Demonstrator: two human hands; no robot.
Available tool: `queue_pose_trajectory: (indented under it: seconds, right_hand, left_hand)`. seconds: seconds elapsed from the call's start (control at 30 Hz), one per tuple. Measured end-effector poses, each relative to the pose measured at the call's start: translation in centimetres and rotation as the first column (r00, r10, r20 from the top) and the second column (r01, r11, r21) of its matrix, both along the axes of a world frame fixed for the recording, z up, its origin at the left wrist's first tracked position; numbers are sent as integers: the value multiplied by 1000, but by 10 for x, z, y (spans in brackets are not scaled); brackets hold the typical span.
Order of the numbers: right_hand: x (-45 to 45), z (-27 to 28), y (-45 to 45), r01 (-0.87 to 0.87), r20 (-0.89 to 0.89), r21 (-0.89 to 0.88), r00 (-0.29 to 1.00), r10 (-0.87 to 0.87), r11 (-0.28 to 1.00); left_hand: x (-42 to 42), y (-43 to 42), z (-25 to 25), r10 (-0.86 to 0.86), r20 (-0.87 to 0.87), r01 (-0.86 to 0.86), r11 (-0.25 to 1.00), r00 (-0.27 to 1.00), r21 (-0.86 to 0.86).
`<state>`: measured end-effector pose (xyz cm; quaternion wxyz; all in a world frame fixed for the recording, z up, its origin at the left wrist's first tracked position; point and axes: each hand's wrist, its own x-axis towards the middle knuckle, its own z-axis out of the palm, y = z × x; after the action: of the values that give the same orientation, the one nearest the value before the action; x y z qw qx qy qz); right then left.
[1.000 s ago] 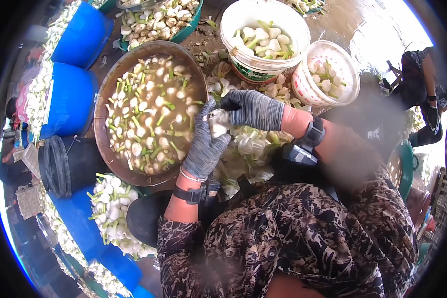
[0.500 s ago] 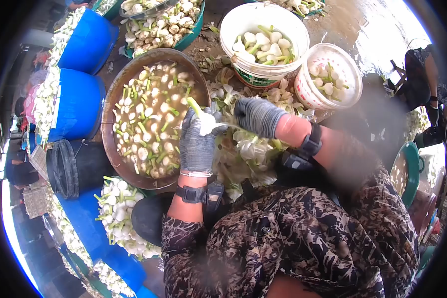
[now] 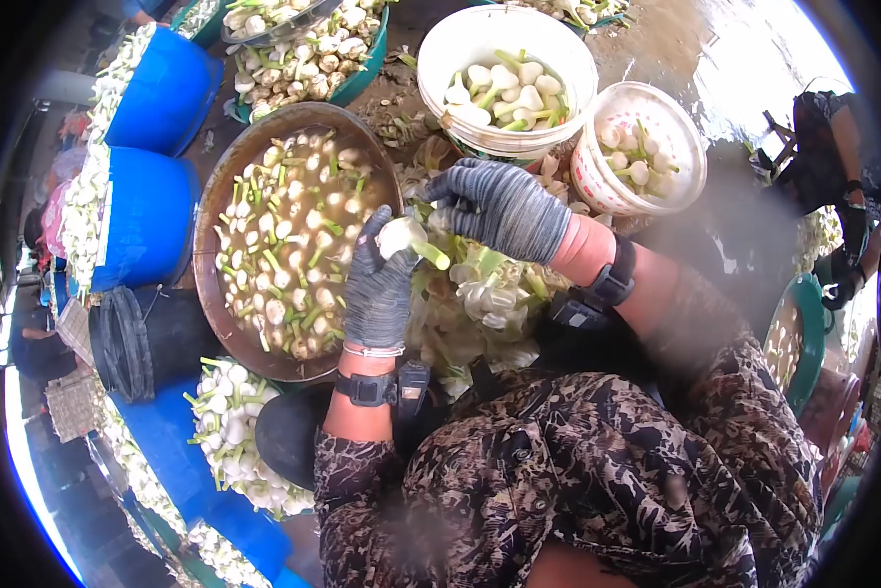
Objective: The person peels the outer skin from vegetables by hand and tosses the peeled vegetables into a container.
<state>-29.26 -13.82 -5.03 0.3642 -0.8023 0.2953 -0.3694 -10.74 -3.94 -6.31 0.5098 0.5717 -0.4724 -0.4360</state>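
Observation:
My left hand, in a grey glove, is closed on a white garlic bulb with its short green stem pointing down to the right. Just to the right of the bulb is my right hand, gloved too, its fingers curled. Whatever those fingers may pinch is hidden or too small to name. Beneath both hands lies a heap of peeled-off garlic skins and leaves. Left of my left hand stands a wide brown basin of murky water with many garlic bulbs floating in it.
Beyond my right hand stand a large white bucket and a smaller one, both holding garlic bulbs. Blue tubs piled with garlic line the left, near a black bucket. More garlic lies heaped close by. Another person is at far right.
The bulb in my left hand has turned: its stem pointed up to the left and now points down to the right. My right hand has shifted slightly and its fingers have loosened from a tight fist.

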Motion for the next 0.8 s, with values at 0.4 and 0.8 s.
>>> queue_pose_trajectory:
  seconds: [0.4, 0.8]
  right_hand:
    - [6, -21, -18, 276, -333, -92, 897, -291, 957]
    - [-6, -155, 2, -85, -220, 297, 963, 155, 951]
  left_hand:
    - [-7, 7, -14, -107, -393, 126, 992, 913, 24]
    - [-106, -102, 11, -242, 153, 277, 920, 958, -277]
